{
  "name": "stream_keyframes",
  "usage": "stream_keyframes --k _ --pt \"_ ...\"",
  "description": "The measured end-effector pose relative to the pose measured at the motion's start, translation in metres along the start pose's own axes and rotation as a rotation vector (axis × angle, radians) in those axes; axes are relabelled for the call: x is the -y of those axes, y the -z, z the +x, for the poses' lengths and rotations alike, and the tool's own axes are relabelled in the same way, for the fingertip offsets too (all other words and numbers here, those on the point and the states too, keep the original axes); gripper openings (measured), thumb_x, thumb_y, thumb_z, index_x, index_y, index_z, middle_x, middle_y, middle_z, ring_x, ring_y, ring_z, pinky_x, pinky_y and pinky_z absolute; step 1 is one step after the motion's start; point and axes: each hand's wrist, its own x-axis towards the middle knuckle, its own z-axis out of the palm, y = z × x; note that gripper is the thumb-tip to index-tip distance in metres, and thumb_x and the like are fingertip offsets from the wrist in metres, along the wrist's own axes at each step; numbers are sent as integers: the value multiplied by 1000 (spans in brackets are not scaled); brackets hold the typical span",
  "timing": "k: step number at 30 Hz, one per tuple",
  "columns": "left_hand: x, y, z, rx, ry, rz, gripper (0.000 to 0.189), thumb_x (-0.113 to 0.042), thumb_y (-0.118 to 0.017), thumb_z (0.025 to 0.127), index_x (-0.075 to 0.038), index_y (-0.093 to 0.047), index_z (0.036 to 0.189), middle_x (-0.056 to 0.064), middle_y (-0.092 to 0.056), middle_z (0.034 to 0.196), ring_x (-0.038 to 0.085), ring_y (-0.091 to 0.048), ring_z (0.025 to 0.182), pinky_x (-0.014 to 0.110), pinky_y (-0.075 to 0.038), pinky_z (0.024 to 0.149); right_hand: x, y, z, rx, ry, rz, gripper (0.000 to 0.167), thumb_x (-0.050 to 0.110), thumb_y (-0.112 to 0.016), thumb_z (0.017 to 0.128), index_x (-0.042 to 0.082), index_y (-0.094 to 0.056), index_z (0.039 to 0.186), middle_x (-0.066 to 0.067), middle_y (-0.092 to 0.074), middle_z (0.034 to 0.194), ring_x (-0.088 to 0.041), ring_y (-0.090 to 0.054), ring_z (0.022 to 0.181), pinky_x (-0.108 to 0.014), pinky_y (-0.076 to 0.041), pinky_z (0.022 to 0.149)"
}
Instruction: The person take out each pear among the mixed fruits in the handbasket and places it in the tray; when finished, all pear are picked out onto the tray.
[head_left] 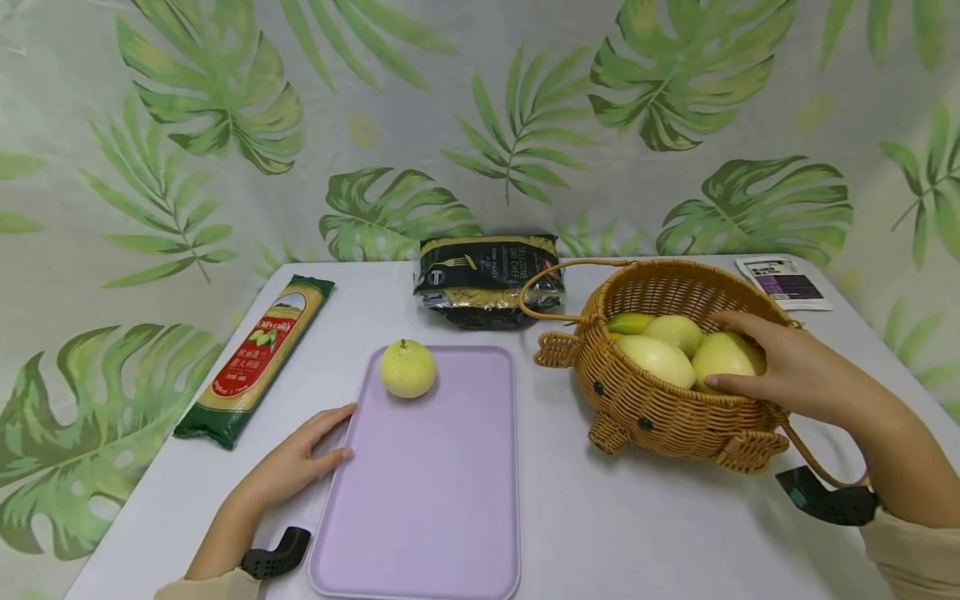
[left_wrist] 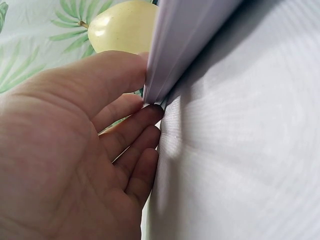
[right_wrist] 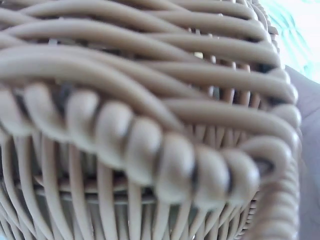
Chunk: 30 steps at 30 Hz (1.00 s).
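My right hand reaches over the rim of a wicker basket with a pig-like snout, its thumb and fingers around a yellow-green pear. More pale fruit lies beside that pear. In the right wrist view the basket's weave fills most of the picture, hiding the fingers. My left hand touches the left edge of a lilac tray, fingers loosely extended. A pale yellow pear sits at the tray's far left corner. The left wrist view shows the thumb and fingertips against the tray's edge.
Left of the tray lies a long red, gold and green packet. Black pasta bags stand at the back, and a white and purple pouch lies behind the basket. The basket's handle loops leftward. A leaf-print cloth hangs behind.
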Motion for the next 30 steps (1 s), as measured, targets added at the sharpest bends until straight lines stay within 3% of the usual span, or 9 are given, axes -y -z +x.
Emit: stream_keyframes --k 7,14,17,21,24,26,30 --pt "0 0 1 0 -5 -2 60 -28 -60 87 -11 -35 138 16 -36 135 36 -26 127 57 -21 98 3 0 -3 -75 2 20 80 35 -71 76 1 -31 136 -29 -45 119 -33 -53 84 -42 -43 64" --pt "1 0 0 -4 -7 -1 60 -28 -60 87 -12 -35 138 15 -36 135 36 -26 127 56 -21 98 6 -2 -6 -245 -31 91 83 29 -75 74 14 -28 141 -31 -39 127 -43 -47 95 -52 -38 70" --pt "2 -1 0 -6 -11 -2 60 -28 -60 87 -11 -35 138 16 -36 135 36 -25 127 56 -21 98 8 -3 -6 -355 -12 118 84 21 -78 71 17 -31 141 -25 -42 126 -39 -47 95 -33 -43 68" --pt "2 -2 0 -3 -7 8 60 -29 -60 87 -11 -35 138 16 -37 135 36 -26 126 56 -21 98 16 -5 -7 -519 75 178 85 5 -79 66 19 -37 138 -10 -47 124 -10 -49 95 -5 -37 60" --pt "3 -2 1 -5 2 12 61 -30 -60 86 -11 -35 138 15 -37 135 35 -26 127 55 -20 99 28 -8 -9 -622 170 239 87 -8 -78 60 14 -41 135 1 -48 121 5 -47 89 -3 -39 61" --pt "4 -1 1 -9 7 15 61 -30 -61 86 -11 -35 138 15 -37 135 35 -26 127 55 -20 99 39 -9 -9 -646 230 283 89 -15 -77 57 10 -41 135 2 -47 122 2 -49 92 -5 -40 64" --pt "4 -1 1 -11 1 22 61 -30 -61 86 -11 -35 138 15 -36 135 35 -26 127 55 -20 99 62 -15 -6 -643 370 413 90 -21 -75 54 -1 -39 134 -11 -47 124 -12 -49 104 -12 -43 77"
